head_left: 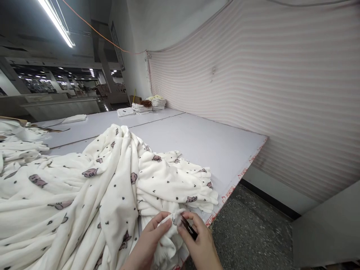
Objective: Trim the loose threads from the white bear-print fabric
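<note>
A large white cloth (pixel 118 187) printed with mauve animal figures and small dark dots lies bunched in folds over the table's near side. At the near edge, my left hand (pixel 149 240) pinches a gathered bit of this cloth between thumb and fingers. Close beside it, my right hand (pixel 198 236) is closed around small black thread snips (pixel 189 228), their tip against the same bit of cloth. The fingertips partly cover the snips and the edge of the cloth. Below the hands, more loose white cloth hangs at the table's edge.
The pale table (pixel 208 138) has red-printed tape along its right edge. Folded white stacks (pixel 142 108) and a brown tuft stand at its back. More white cloth (pixel 19 150) lies at left. A striped fabric curtain (pixel 253 82) hangs at right above the speckled floor (pixel 253 228).
</note>
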{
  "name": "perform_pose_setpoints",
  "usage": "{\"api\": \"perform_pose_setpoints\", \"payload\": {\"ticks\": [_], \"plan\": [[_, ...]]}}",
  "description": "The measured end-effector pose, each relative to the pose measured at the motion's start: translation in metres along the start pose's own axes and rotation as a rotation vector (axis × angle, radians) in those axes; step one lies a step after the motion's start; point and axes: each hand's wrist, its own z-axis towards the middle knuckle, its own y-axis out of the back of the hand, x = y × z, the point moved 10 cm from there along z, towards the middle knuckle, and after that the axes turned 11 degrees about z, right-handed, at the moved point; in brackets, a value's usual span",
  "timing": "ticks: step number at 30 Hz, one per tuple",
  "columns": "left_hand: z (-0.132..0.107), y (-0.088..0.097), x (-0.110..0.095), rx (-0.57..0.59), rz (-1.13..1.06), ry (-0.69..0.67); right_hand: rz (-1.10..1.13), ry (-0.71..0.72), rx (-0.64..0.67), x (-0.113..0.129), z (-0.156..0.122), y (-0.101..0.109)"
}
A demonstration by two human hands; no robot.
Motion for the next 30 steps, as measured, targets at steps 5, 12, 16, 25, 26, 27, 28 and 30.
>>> {"api": "perform_pose_setpoints", "payload": {"ticks": [5,12,16,25,26,27,28,30], "plan": [[0.000,-0.009,-0.003,0.055,0.024,-0.048,0.115,0.087,-0.087,0.010,-0.002,0.000],[0.001,-0.005,-0.008,0.017,0.385,-0.147,-0.010,0.037,-0.166,0.003,0.000,-0.005],[0.004,-0.003,-0.005,-0.005,0.476,-0.164,0.038,-0.048,-0.154,-0.003,0.006,-0.002],[0.012,0.001,0.010,-0.023,0.258,-0.099,0.073,-0.039,-0.016,-0.008,-0.001,-0.007],[0.013,0.002,0.010,-0.024,0.304,-0.111,0.014,-0.010,-0.017,-0.005,-0.002,-0.008],[0.014,0.002,0.010,-0.022,0.353,-0.123,-0.042,0.020,-0.027,-0.003,-0.002,-0.010],[0.014,0.001,0.008,-0.014,0.402,-0.135,-0.090,0.050,-0.048,0.000,-0.003,-0.010],[0.013,-0.002,0.003,0.012,0.494,-0.167,-0.160,0.091,-0.112,0.004,-0.003,-0.008]]}}
